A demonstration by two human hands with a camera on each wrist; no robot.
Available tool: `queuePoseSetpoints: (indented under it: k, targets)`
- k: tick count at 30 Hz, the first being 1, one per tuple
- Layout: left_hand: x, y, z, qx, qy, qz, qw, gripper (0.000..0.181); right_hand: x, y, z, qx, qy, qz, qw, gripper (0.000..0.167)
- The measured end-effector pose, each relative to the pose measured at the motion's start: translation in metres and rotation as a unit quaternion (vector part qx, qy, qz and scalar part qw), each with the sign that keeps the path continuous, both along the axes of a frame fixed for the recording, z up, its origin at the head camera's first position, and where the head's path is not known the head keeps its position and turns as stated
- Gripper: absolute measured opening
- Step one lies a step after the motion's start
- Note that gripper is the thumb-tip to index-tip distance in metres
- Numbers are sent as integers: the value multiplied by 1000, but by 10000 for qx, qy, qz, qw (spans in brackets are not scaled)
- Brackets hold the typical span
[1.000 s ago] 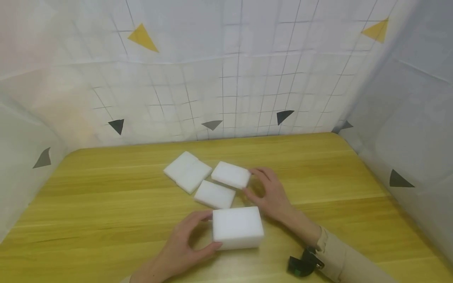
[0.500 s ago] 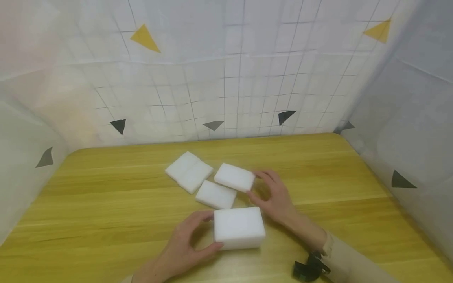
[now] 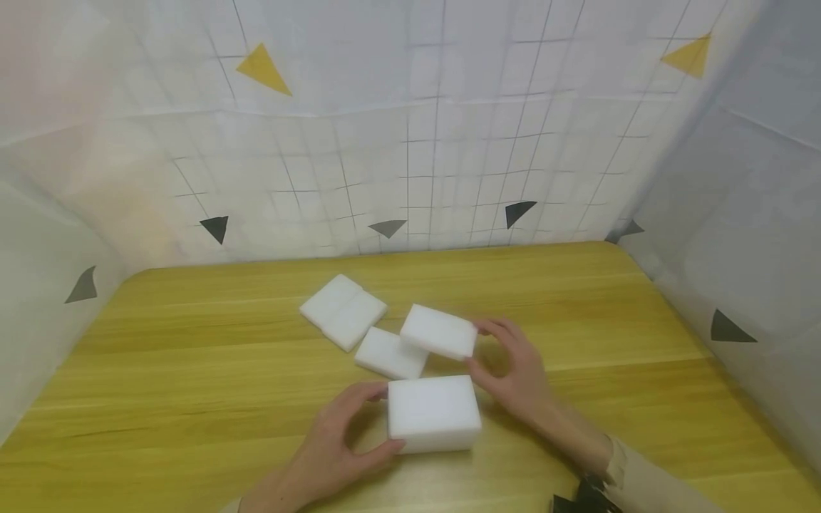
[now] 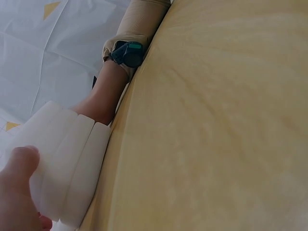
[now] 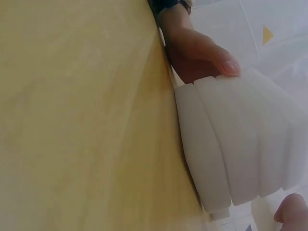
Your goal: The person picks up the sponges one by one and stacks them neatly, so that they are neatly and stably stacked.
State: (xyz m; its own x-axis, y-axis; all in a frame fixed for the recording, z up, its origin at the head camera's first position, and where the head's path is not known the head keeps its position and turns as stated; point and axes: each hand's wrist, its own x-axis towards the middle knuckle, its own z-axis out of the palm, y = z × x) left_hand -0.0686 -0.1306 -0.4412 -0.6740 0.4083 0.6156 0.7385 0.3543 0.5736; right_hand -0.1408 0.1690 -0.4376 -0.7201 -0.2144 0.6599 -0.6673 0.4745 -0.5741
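My left hand point(image 3: 330, 445) grips the left end of a neat stack of white sponges point(image 3: 432, 410), thumb at the near side and fingers at the far side. In the right wrist view the stack point(image 5: 221, 144) shows several layers on the table. With thumb and fingertips, my right hand point(image 3: 516, 374) pinches the right end of a single white sponge point(image 3: 439, 331), just behind the stack. That sponge overlaps, in the head view, another white sponge point(image 3: 388, 355) lying flat. Two more white sponges point(image 3: 344, 311) lie side by side, further back on the left.
The wood-grain table point(image 3: 192, 370) runs back to a white sheet point(image 3: 359, 142) with grid lines and dark and yellow triangles. Similar sheets hang at both sides. A dark device point(image 3: 586, 495) sits at the right wrist.
My right hand has drawn its sponge to the right and nearer, away from the side-by-side pair and towards the stack. The left hand and the stack hold still.
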Motion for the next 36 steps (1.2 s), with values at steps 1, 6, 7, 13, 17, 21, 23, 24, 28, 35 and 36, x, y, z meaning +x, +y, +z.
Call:
queuePoseSetpoints:
  k: [1,6,7,13,17,21,23,24,28,35,36]
  targets:
    - [0,0,0,5,9,0,10000,65,1,1,0,-29,19,10,10000,54]
    - [0,0,0,-1,48,19,10000,64,6,4,1,-252,285,79,9992,55]
    - [0,0,0,-7,53,28,10000,64,7,4,1,-306,369,95,9988,55]
    - [0,0,0,-6,61,36,10000,65,9,5,1,-576,747,162,9954,54]
    - [0,0,0,18,57,10,10000,65,11,6,0,-719,930,355,9924,52]
    - [0,1,-1,39,103,12,9999,64,14,5,2,-932,1046,700,9877,52]
    - [0,1,-1,34,134,31,9999,65,16,5,4,-1010,1050,834,9858,52]
    - [0,1,-1,29,145,39,9999,65,17,4,6,-1046,1043,894,9850,52]
    - [0,1,-1,-1,112,65,9999,65,22,1,11,-1133,1098,1116,9812,51]
    - [0,0,-1,1,109,53,9999,65,30,-8,22,-1306,1594,1769,9624,45]
    - [0,0,-1,4,112,49,9999,65,30,-9,23,-1307,1656,1827,9603,46]
